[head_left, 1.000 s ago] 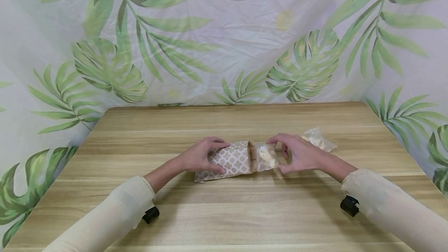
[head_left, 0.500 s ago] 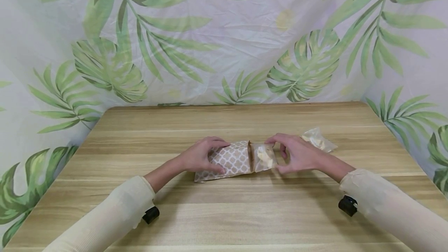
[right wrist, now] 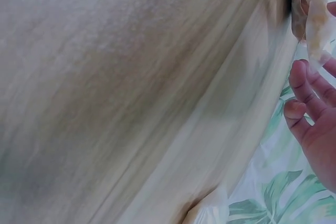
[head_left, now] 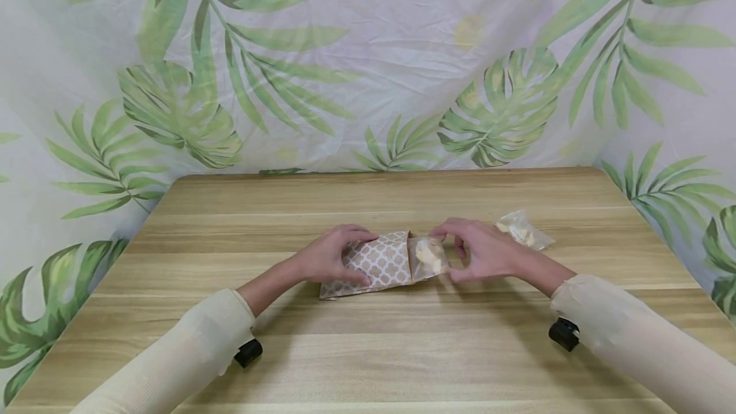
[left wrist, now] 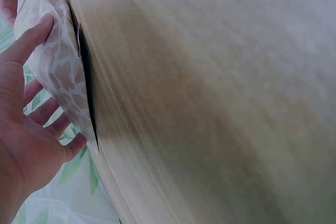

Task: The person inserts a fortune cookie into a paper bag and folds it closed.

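A tan paper bag [head_left: 386, 262] with a white lattice pattern lies flat on the table, its mouth to the right. My left hand [head_left: 333, 255] holds it, thumb on the near side and fingers along the far side. In the left wrist view the thumb presses on the paper bag [left wrist: 60, 69]. At the mouth is a small clear packet [head_left: 429, 258] with pale, cream-coloured contents; its left end is inside the bag. My right hand [head_left: 489, 252] pinches the packet's right end between thumb and forefinger. In the right wrist view the other fingers are loosely bent beside the packet [right wrist: 318, 24].
A second clear packet [head_left: 522, 230] with similar pale contents lies behind the right wrist. Both hands work over a wood-grain table [head_left: 368, 350]. A leaf-patterned cloth [head_left: 391, 82] hangs behind the table's far edge.
My right hand has moved left, pushing the clear packet a little further into the bag's mouth. The left hand and the bag have stayed in place.
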Tool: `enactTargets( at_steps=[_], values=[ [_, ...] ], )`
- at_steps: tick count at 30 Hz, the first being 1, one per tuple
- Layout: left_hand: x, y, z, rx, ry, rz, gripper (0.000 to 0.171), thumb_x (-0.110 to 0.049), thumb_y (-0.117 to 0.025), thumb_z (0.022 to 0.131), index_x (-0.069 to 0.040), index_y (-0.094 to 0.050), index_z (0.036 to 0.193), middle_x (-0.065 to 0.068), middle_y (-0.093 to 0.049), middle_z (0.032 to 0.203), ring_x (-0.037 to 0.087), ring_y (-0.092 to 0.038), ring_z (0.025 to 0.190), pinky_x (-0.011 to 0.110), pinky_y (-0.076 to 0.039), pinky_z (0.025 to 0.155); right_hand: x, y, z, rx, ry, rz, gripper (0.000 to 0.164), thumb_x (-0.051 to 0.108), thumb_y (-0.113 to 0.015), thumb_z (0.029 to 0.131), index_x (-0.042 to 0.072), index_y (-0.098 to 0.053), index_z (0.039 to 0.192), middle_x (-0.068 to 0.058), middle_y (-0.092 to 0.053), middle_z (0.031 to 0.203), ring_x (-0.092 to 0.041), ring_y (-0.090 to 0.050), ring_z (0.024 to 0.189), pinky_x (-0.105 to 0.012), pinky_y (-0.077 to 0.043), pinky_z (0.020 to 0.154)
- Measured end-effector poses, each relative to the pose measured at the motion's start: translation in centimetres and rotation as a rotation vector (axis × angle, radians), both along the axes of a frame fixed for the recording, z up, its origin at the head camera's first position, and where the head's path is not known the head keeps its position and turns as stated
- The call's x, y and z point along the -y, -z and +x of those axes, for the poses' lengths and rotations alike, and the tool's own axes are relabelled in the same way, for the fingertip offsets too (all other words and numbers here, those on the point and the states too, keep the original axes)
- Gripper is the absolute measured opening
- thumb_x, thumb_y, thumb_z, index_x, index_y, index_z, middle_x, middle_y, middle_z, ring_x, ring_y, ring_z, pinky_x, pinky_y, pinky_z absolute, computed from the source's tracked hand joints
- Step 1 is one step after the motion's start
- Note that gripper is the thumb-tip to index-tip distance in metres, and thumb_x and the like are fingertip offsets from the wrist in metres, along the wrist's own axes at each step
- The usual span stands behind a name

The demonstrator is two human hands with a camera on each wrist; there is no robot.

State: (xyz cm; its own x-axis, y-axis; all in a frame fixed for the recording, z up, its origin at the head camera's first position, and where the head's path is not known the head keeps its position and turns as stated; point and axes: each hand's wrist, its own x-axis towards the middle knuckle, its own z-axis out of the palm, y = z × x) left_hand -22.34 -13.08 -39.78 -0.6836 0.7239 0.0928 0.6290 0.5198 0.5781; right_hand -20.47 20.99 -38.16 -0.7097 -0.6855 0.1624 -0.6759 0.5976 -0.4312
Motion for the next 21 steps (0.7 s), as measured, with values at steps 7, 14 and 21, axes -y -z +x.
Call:
enactTargets(
  at_steps=[7,14,21],
  values=[
    [0.01,0.12,-0.06,-0.006,0.002,0.001,0.080,-0.036,-0.092,0.076,-0.002,-0.061,0.142,0.017,-0.061,0.140,0.037,-0.055,0.131,0.057,-0.042,0.112,0.16,-0.12,-0.26,0.021,0.007,0.039,0.063,0.026,-0.074,0.073,0.004,-0.066,0.132,-0.001,-0.062,0.094,-0.007,-0.051,0.064,-0.023,-0.042,0.055],
    [0.00,-0.02,0.02,-0.004,0.002,-0.002,0.081,-0.036,-0.092,0.077,-0.001,-0.060,0.142,0.017,-0.061,0.141,0.037,-0.055,0.131,0.057,-0.041,0.112,-0.07,-0.68,-0.43,0.127,0.027,-0.044,0.060,0.013,-0.072,0.076,-0.002,-0.064,0.133,-0.004,-0.065,0.107,-0.008,-0.054,0.065,-0.026,-0.046,0.063],
    [0.04,-0.02,0.06,-0.001,0.001,-0.005,0.082,-0.036,-0.092,0.076,-0.001,-0.059,0.143,0.017,-0.060,0.141,0.038,-0.055,0.131,0.057,-0.042,0.112,0.16,-0.53,-0.42,0.206,-0.009,-0.154,0.057,0.007,-0.069,0.076,-0.004,-0.064,0.131,-0.007,-0.067,0.102,-0.014,-0.058,0.067,-0.028,-0.049,0.062]
  ],
)
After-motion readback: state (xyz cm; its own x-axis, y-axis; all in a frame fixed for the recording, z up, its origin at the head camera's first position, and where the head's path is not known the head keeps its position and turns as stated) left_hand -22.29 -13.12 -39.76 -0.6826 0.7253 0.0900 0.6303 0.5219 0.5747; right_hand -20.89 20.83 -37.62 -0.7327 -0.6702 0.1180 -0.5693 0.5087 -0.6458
